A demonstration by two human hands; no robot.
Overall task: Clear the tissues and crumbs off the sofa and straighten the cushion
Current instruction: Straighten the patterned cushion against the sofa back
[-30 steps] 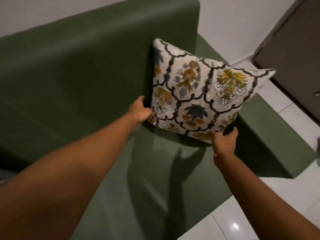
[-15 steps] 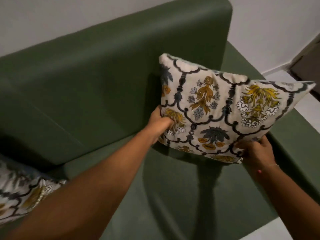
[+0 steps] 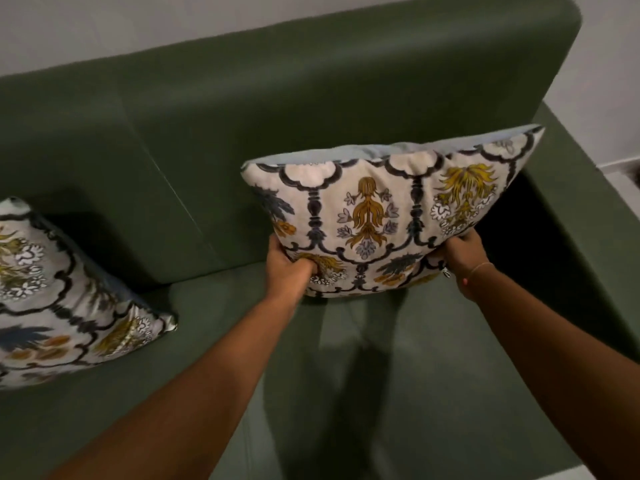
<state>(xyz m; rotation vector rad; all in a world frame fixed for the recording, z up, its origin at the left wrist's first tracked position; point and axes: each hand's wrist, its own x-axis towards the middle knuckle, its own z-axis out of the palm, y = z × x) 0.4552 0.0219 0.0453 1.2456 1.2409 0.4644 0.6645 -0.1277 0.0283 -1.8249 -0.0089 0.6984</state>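
Head view: at centre-right of the frame, left hand (image 3: pixel 289 268) and right hand (image 3: pixel 464 252) each keep a grip clamped on the patterned cushion (image 3: pixel 388 216), upright on the green sofa (image 3: pixel 242 98) (no tissues visible); released unsupported, it could topple forward.

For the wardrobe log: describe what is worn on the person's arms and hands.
Both forearms are bare, no sleeves in view. The right hand has a thin, light-coloured string bracelet at the wrist, with a small pink spot beside it. The left hand shows no jewellery or glove.
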